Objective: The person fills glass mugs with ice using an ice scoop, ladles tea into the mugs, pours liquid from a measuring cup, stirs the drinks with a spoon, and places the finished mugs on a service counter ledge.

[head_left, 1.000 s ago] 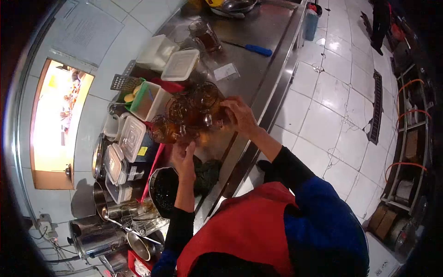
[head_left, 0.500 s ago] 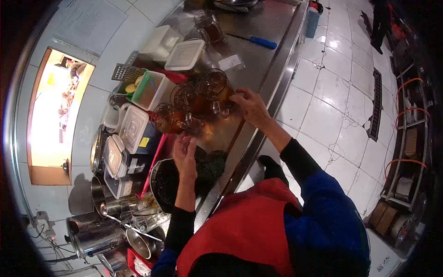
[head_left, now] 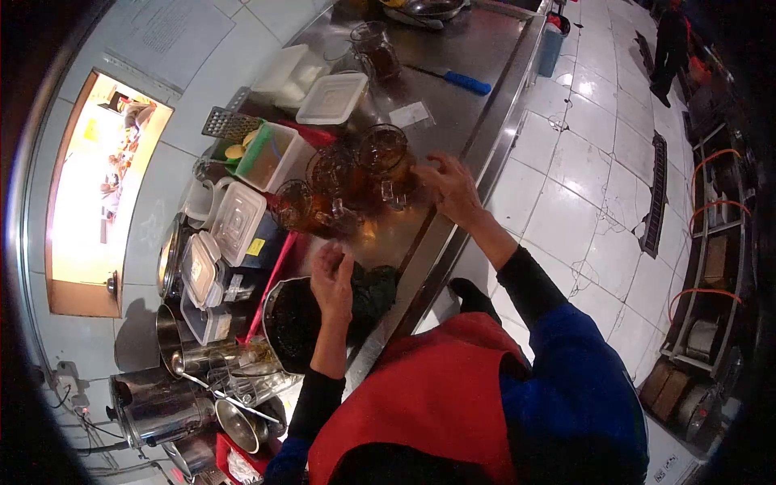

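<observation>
Three glass mugs of amber liquid stand close together on the steel counter [head_left: 453,121]: a left mug [head_left: 293,204], a middle mug [head_left: 332,171] and a right mug [head_left: 383,153]. Just below the left and middle mugs is my left hand [head_left: 333,279], empty, its fingers loosely apart. To the right of the right mug, my right hand [head_left: 449,190] is open with spread, slightly bent fingers and holds nothing. Beside my left hand lie a dark bowl [head_left: 289,323] and a dark cloth [head_left: 376,289].
Lidded containers [head_left: 237,222] and a green-rimmed box [head_left: 265,156] line the wall. Farther back are another glass mug [head_left: 376,52] and a blue-handled tool [head_left: 467,82]. Pots [head_left: 166,408] stand at the lower left. A person in dark clothes [head_left: 668,48] is at the upper right.
Both hands have come away from the mugs and opened. My right hand has moved right and my left hand down and slightly right. The view has shifted a little.
</observation>
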Demonstrator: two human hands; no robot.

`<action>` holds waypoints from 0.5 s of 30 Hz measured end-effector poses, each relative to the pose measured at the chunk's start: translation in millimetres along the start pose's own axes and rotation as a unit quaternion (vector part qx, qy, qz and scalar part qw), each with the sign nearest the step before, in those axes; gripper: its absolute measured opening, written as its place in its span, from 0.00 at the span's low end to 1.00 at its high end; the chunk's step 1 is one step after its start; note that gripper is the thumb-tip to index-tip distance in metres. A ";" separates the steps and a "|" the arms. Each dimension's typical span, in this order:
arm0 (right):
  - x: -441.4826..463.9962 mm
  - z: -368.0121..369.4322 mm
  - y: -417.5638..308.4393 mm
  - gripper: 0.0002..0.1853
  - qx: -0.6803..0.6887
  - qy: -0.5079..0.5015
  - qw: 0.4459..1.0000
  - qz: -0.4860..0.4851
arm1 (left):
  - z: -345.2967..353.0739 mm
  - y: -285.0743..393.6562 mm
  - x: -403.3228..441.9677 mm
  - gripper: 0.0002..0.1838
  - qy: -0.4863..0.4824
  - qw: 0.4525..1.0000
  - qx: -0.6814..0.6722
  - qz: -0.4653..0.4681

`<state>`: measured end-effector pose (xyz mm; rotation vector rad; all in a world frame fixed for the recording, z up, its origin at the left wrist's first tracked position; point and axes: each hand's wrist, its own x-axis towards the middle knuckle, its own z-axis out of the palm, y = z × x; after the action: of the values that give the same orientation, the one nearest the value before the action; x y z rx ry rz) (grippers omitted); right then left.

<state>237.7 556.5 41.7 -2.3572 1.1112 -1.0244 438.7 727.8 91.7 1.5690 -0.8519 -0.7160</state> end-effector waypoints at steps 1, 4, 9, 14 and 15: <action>2.2 -2.5 0.1 0.23 -0.002 0.012 1.000 -0.013 | -0.2 3.9 -4.2 0.23 -0.002 1.000 0.000 0.001; -3.6 1.4 6.5 0.22 -0.039 -0.004 0.999 -0.012 | -3.0 8.8 -15.8 0.17 -0.032 0.985 0.170 -0.021; -2.7 -5.0 2.9 0.21 -0.017 -0.015 1.000 -0.011 | -0.6 12.6 -24.2 0.15 -0.154 0.888 0.404 0.156; -5.0 5.7 15.5 0.21 -0.087 -0.031 0.995 -0.028 | 4.2 10.1 -27.9 0.18 -0.206 0.850 0.466 0.131; -5.0 3.9 14.3 0.21 -0.088 -0.031 0.995 -0.028 | 4.6 10.0 -28.7 0.18 -0.221 0.843 0.478 0.110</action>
<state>230.9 551.2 28.6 -2.5535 1.1604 -0.8985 417.8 748.5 100.6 2.1391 -1.9099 -0.4947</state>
